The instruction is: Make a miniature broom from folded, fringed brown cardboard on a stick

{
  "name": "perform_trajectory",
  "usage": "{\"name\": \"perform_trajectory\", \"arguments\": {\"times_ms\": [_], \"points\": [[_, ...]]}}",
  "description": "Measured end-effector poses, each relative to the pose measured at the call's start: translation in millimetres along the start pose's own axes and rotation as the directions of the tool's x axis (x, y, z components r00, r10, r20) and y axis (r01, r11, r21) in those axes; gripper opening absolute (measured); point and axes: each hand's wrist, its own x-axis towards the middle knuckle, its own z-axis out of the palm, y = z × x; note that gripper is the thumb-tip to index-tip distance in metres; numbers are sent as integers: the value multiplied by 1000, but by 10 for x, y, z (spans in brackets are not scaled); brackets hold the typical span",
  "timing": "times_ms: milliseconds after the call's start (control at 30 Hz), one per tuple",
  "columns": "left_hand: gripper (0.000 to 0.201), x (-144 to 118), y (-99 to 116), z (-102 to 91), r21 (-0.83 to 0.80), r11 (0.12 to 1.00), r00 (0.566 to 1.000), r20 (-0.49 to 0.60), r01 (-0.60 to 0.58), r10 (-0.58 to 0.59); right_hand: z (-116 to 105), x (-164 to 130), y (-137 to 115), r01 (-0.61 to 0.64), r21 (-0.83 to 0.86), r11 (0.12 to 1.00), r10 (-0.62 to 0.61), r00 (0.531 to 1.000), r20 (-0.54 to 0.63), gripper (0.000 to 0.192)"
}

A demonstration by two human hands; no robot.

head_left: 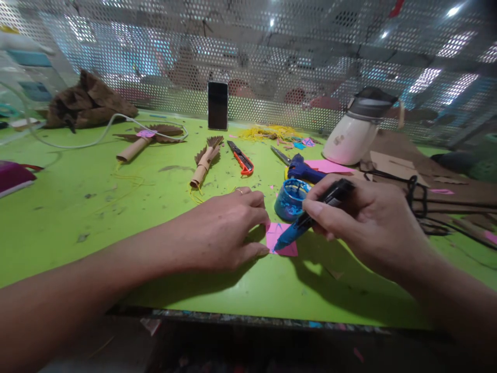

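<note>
A small square of pink paper (287, 248) lies flat on the green table with blue lines on it. My left hand (233, 228) holds its left edge, thumb at the lower corner and fingers at the upper one. In my right hand (357, 223) is a black marker (297, 230) whose front end is coated in blue. Its tip touches the paper near the lower left. Just behind the paper stands a small jar (289, 199) smeared with blue paint, close to my right fingertips.
Behind lie a red box cutter (241, 158), rolled brown paper figures (205, 166), yellow strands (272, 133) and a dark blue-handled tool (305, 168). A phone (218, 106) stands against the perforated screen (163, 67). At right are a white jug (351, 132) and brown sheets (404, 150).
</note>
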Motion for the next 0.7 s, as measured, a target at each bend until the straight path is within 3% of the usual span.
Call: {"name": "perform_trajectory", "arguments": {"times_ms": [700], "points": [[20,0,-17,-11,-15,1000,999,36,-7,8,18,-3,-19,-24,20,1000,25,1000,-11,14]]}}
